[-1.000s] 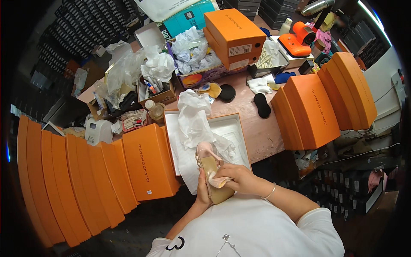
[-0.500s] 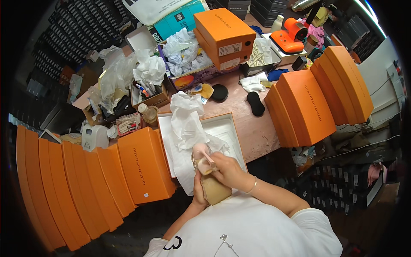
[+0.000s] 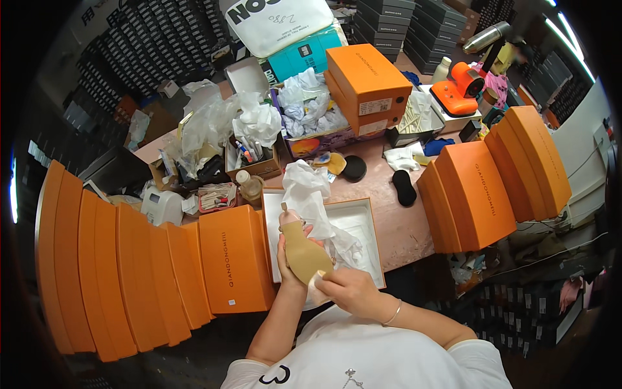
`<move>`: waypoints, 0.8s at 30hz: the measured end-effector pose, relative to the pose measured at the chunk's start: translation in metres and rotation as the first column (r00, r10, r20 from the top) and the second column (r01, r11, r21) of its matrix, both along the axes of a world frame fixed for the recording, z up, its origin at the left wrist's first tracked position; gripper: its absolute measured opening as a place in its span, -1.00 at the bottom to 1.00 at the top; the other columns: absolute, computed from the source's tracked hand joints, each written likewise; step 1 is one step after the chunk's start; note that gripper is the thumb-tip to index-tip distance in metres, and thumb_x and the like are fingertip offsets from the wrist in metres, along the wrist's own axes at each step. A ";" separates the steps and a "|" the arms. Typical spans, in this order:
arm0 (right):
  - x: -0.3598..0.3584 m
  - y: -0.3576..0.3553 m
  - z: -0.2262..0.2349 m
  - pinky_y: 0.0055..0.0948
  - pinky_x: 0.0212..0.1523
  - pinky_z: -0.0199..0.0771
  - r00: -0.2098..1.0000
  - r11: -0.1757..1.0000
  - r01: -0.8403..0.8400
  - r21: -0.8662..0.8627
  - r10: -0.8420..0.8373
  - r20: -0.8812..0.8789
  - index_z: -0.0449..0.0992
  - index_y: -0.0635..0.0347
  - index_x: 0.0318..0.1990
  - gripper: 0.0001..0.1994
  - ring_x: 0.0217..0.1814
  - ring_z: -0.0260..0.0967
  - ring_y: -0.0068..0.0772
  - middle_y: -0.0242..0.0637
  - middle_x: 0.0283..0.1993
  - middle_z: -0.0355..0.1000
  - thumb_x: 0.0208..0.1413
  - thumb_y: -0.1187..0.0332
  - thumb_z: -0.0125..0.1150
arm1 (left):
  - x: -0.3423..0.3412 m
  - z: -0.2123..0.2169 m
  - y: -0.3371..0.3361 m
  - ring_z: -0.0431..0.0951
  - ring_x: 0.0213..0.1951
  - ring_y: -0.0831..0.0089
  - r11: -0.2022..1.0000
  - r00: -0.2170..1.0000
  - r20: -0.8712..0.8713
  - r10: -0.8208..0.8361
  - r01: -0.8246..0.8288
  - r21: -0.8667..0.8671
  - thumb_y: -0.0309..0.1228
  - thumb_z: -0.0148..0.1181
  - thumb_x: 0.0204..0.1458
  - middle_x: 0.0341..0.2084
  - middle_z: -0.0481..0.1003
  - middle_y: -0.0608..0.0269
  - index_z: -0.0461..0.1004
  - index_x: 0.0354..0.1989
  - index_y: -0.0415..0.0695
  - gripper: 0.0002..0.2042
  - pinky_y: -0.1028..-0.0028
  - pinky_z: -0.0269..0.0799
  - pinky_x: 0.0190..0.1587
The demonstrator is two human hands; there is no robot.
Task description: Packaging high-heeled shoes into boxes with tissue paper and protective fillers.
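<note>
A high-heeled shoe is held up in front of my chest, its tan sole facing me and its pink heel end pointing away. My left hand is closed round the shoe's side, with fingertips showing at its far edge. In my right hand a pale cream cloth or pad is pinched against the toe end of the sole. Just beyond lies an open shoebox, lined in white. Crumpled white tissue paper spills out over its left part. The shoe's upper is mostly hidden.
Orange shoeboxes stand in a row on the left, and more orange boxes stand at the right. Behind are a black round tin, a black oval pad, a bottle and a carton of crumpled paper.
My right hand has moved the cloth from the heel to the toe end of the sole. The shoe has tilted so its whole sole shows. The head view has shifted.
</note>
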State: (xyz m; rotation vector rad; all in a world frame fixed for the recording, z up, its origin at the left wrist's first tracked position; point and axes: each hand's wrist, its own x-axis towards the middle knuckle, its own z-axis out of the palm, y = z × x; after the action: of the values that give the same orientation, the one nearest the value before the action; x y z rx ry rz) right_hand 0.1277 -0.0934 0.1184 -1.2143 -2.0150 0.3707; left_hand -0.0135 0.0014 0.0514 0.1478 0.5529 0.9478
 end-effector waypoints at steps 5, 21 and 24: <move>0.001 -0.001 -0.006 -0.40 -0.44 0.45 0.997 0.997 0.074 0.012 -0.074 0.006 0.47 0.08 -0.22 -0.72 -0.38 0.43 -0.33 -0.37 -0.35 0.39 -0.20 0.43 0.25 | -0.001 -0.019 -0.005 0.49 -0.39 0.22 0.996 0.996 0.018 -0.091 0.091 -0.014 0.11 -0.28 0.16 -0.39 0.50 -0.01 0.28 0.09 -0.36 -0.32 0.32 0.46 -0.27; 0.015 -0.014 -0.010 -0.36 -0.44 0.40 0.966 0.964 0.250 0.091 -0.242 -0.086 0.33 0.17 -0.40 -0.86 -0.35 0.37 -0.25 -0.28 -0.33 0.29 -0.15 0.44 0.15 | 0.038 -0.006 -0.026 0.41 -0.32 0.48 0.968 0.906 -0.420 -0.055 0.151 0.199 -0.24 -0.13 0.23 -0.19 0.43 0.23 0.22 0.23 -0.18 -0.56 0.46 0.38 -0.18; 0.004 -0.023 -0.017 -0.35 -0.47 0.40 0.979 0.973 0.180 0.147 -0.162 -0.124 0.36 0.16 -0.40 -0.86 -0.38 0.38 -0.26 -0.30 -0.38 0.30 -0.16 0.43 0.17 | 0.042 0.020 -0.013 0.35 -0.49 0.50 0.994 0.745 -0.667 -0.013 0.082 0.072 -0.12 -0.13 0.22 -0.16 0.45 0.17 0.27 0.18 -0.08 -0.56 0.51 0.33 -0.47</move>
State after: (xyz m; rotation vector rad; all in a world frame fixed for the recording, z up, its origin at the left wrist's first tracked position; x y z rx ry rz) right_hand 0.1317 -0.1163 0.1018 -1.2299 -1.7932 0.1866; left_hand 0.0281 -0.0120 0.0719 0.6070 1.1647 0.8569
